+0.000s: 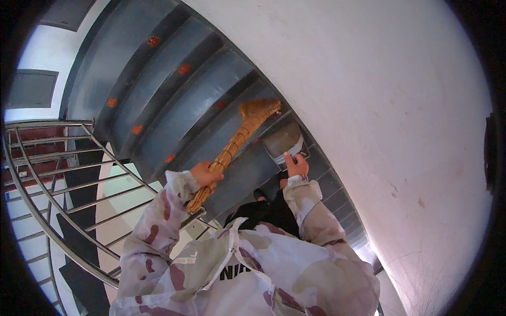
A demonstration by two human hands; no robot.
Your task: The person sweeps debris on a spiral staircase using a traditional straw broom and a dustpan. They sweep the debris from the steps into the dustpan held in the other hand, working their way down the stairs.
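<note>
My left hand (pixel 206 173) is wrapped around the handle of a straw broom (pixel 233 148). The flared bristle end of the broom rests on a dark step by the wall, with its handle tip close to my left sleeve. Below my right hand (pixel 297 165), a dustpan (pixel 284 138) sits near the wall side of the stairs, its worn scoop facing the broom. My right fist is closed at the dustpan's back edge. The grip itself is hidden under the fingers.
Dark curved stairs (pixel 174 106) with red floral marks (pixel 184 70) wind past a white wall (pixel 375 98). A metal railing (pixel 51 193) borders the open stairwell at left. Tiled-looking steps (pixel 336 185) continue at lower right. My shoe (pixel 259 194) is partly visible.
</note>
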